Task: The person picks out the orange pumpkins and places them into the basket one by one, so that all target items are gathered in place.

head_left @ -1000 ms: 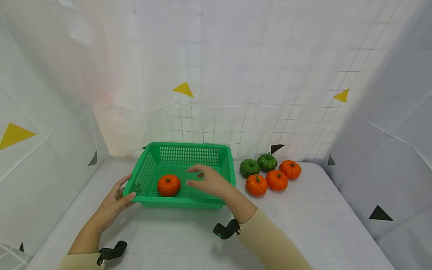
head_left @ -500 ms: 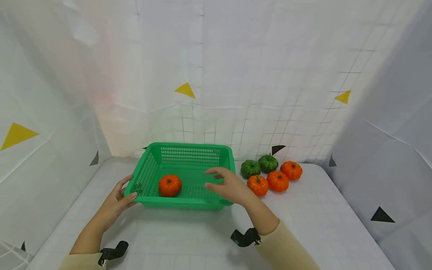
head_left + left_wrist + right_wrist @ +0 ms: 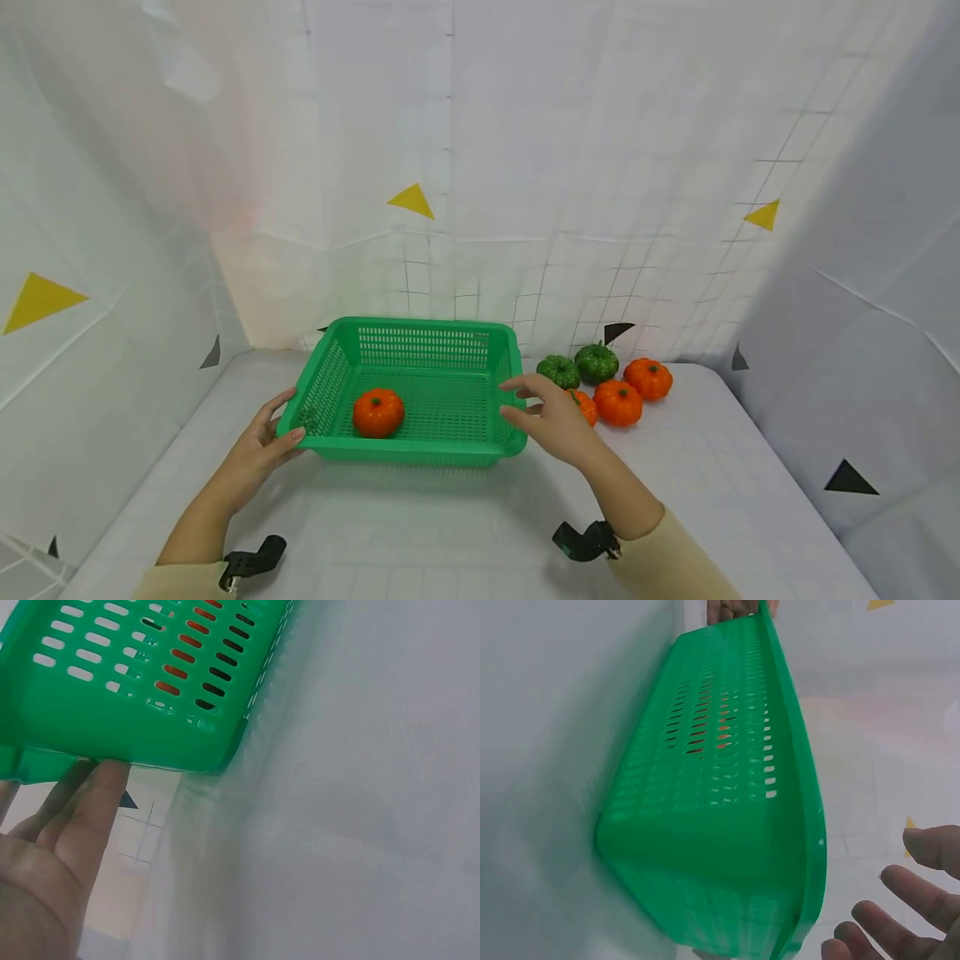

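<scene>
1. The left hand (image 3: 258,454) grips the green basket (image 3: 408,447) at its left front corner; a hard pull could tip it.
2. One orange pumpkin (image 3: 378,413) sits inside, nearer the left; if the basket tips, it may roll.
3. The right hand (image 3: 553,419) holds nothing, fingers apart and a bit bent, by the basket's right side; a swing might bump the pumpkins outside (image 3: 618,404).

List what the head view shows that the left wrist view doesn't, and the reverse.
Only the head view: the right hand, two green pumpkins and three orange pumpkins outside the green basket.
Only the left wrist view: orange patches showing through slots in the basket's outer wall.
Both: the left hand at the basket's rim.
</scene>
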Demonstrator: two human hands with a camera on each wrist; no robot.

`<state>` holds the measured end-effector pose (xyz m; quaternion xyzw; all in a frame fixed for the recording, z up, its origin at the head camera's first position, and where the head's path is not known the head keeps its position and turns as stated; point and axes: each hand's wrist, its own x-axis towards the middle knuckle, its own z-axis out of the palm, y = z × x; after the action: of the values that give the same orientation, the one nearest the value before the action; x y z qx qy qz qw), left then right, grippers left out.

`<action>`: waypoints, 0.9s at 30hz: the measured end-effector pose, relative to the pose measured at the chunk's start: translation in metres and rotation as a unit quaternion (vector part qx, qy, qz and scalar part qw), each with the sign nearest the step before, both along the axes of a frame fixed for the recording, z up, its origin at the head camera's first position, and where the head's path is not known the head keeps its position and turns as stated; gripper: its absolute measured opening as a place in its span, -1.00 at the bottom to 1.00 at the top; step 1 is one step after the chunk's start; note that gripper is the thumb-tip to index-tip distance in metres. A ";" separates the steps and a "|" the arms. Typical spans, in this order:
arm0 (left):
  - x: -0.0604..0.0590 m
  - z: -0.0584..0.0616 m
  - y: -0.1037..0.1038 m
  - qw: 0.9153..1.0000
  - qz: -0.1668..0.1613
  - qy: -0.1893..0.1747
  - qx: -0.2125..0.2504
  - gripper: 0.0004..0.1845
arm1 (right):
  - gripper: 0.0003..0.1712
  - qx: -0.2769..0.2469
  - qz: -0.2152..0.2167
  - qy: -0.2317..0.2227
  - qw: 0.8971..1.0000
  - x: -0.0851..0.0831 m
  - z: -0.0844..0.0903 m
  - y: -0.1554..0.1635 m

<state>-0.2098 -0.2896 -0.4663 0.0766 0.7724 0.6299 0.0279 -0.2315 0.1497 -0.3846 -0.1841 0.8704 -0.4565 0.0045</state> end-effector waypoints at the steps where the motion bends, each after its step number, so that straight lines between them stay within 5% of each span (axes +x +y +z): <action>1: 0.000 0.000 0.000 1.000 0.001 0.001 0.000 -0.23 | -0.62 -0.001 -0.002 0.000 1.000 0.000 -0.002 0.003; 11: 0.000 0.000 0.001 1.000 0.002 0.001 -0.002 -0.23 | -0.61 0.004 -0.040 0.049 0.998 -0.002 -0.019 0.033; 27: 0.001 0.002 0.000 1.000 -0.009 0.015 -0.006 -0.25 | -0.54 0.034 -0.120 0.059 0.990 -0.009 -0.055 0.075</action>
<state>-0.2084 -0.2898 -0.4648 0.0927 0.7758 0.6237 0.0228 -0.2409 0.2245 -0.4397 -0.1046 0.9002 -0.4119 -0.0953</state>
